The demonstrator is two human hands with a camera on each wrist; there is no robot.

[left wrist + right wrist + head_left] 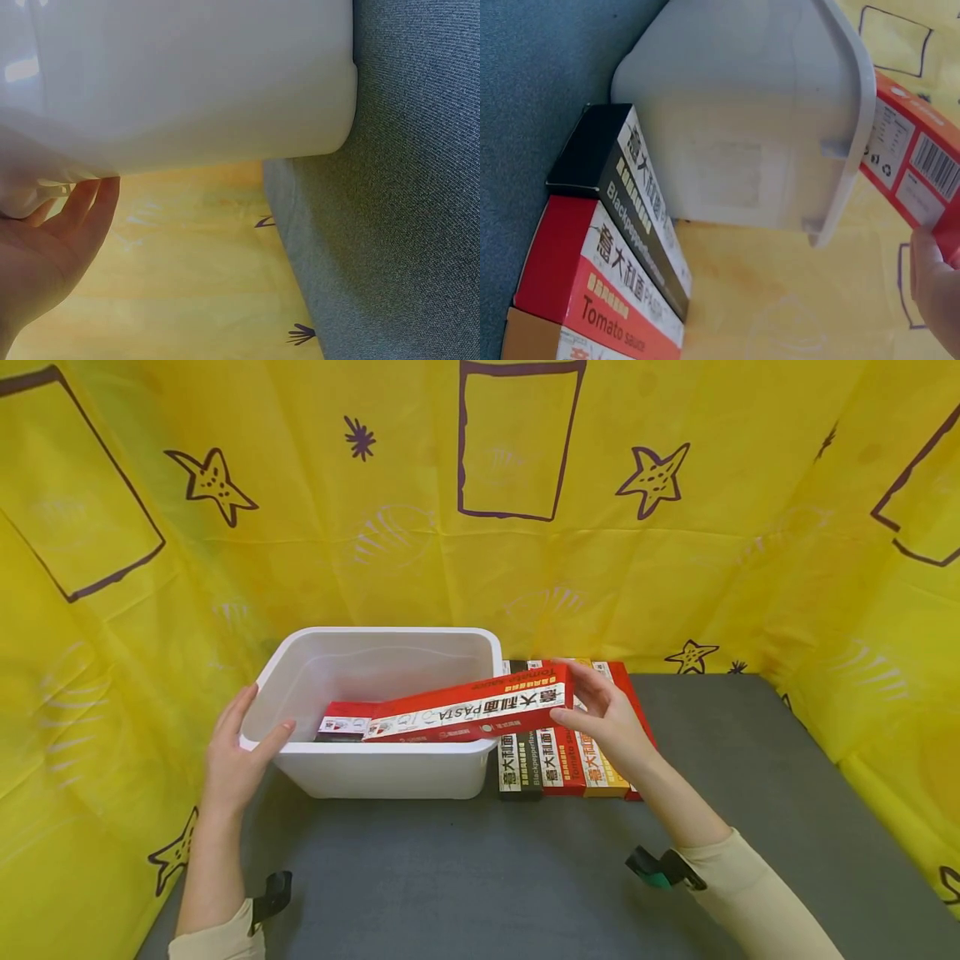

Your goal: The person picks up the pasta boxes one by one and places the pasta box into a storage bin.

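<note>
My right hand (611, 722) pinches the right end of a red pasta box (465, 708), thumb in front and fingers behind. The box slants down to the left over the right rim of a white plastic bin (390, 772), its far end inside. In the right wrist view the end of the red box (911, 142) shows a barcode beside the bin's rim. My left hand (240, 756) holds the bin at its left front corner, thumb over the rim. From the left wrist, the fingers (94, 214) lie against the bin's outer wall (202, 82).
Inside the bin lies another red and dark box (348, 720). Right of it, several pasta boxes stand in a row: a black pepper box (641, 202), a tomato sauce box (607, 281) and a yellow one (603, 777) among them. Yellow cloth (420, 577) surrounds the dark grey table (450, 877).
</note>
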